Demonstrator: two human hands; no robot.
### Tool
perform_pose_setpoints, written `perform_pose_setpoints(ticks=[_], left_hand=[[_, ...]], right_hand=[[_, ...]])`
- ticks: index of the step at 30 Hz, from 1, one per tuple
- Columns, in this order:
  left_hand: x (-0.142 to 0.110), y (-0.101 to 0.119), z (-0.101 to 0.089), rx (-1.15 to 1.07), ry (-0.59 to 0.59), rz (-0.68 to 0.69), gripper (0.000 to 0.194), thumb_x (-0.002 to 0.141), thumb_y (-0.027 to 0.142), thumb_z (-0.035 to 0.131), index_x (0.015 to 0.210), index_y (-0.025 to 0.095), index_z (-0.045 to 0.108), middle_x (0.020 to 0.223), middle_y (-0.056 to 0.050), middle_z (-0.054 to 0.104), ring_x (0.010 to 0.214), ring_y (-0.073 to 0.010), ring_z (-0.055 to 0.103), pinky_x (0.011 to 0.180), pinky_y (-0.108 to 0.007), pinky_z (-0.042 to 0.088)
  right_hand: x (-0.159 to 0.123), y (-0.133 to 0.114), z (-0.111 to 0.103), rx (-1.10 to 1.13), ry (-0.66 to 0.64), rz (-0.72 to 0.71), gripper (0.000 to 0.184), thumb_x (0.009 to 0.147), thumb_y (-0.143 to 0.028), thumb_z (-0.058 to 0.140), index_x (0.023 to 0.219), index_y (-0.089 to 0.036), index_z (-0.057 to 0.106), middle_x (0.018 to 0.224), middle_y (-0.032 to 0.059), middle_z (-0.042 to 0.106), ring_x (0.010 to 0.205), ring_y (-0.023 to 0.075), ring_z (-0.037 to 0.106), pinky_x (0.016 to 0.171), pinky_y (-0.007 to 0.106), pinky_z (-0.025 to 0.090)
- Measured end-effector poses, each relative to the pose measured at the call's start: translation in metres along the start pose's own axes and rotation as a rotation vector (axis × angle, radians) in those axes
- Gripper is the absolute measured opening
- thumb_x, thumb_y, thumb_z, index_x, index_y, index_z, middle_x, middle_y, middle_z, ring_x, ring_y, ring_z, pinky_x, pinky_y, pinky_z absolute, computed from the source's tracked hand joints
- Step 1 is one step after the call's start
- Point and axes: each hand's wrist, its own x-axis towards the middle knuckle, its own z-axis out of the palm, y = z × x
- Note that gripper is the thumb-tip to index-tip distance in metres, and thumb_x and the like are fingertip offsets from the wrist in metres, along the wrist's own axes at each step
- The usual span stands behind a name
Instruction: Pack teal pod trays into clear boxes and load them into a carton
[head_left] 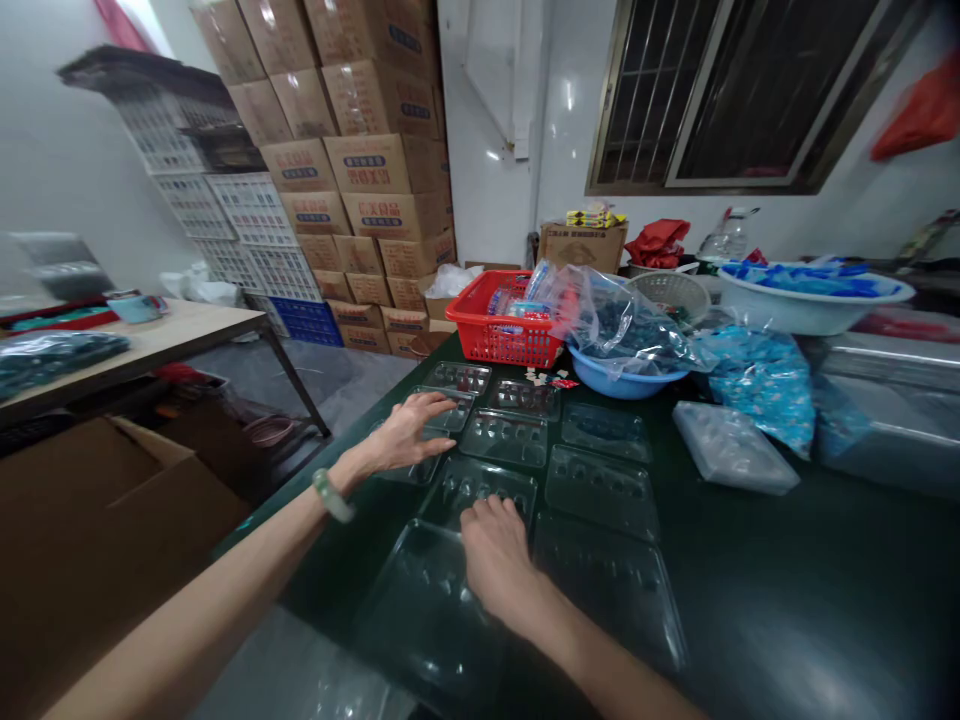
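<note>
Head view: L hand (409,432) lies palm down, fingers spread apart, its tips on a clear plastic blister tray (450,410) just front-left of the red plastic basket (502,320). No clamp on anything. Jade bangle (330,495) on L wrist. R hand (499,555) is further front of the basket, fingers close together and curled down on a 2nd clear blister tray (480,490); can't tell if it's clamped on the tray or just resting.

Approx 8 more clear trays lie flat in rows on the dark green desk (787,560), all in front of the basket, some partly hidden by the hands.

Just right of the basket: blue basin (619,378) w/ a clear bag of dark items (630,325) spilling over it. Small wrappers (544,378) sit just in front of the basket. Further right: white basin of blue packets (810,300), blue printed bag (765,390), bagged stack of clear trays (731,445). Behind the basket: stacked cartons (360,180). Left of the basket: white crates (247,230).
</note>
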Motion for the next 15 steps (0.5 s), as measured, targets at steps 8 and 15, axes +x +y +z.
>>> perform_pose_setpoints(ticks=[8,15], left_hand=[[-0.109,-0.006,0.014,-0.068,0.029,-0.156,0.053,0.079,0.047,0.05,0.125,0.021,0.043,0.13,-0.011,0.044,0.117,-0.0261,0.042,0.097,-0.041,0.037],[-0.152,0.032,0.077,-0.038,-0.057,-0.079,0.075,0.057,0.057,0.064,0.127,0.042,0.04,0.138,-0.006,0.037,0.127,-0.0368,0.028,0.092,-0.059,0.032]], right_hand=[[0.007,0.017,-0.008,-0.019,0.061,0.019,0.012,0.077,-0.011,0.047,0.075,-0.016,0.057,0.079,0.0061,0.056,0.082,0.0194,0.048,0.077,0.032,0.032],[-0.023,0.045,-0.043,0.085,0.236,0.09,0.015,0.084,-0.028,0.049,0.097,-0.022,0.055,0.091,0.0015,0.054,0.089,0.0173,0.046,0.078,0.029,0.034]])
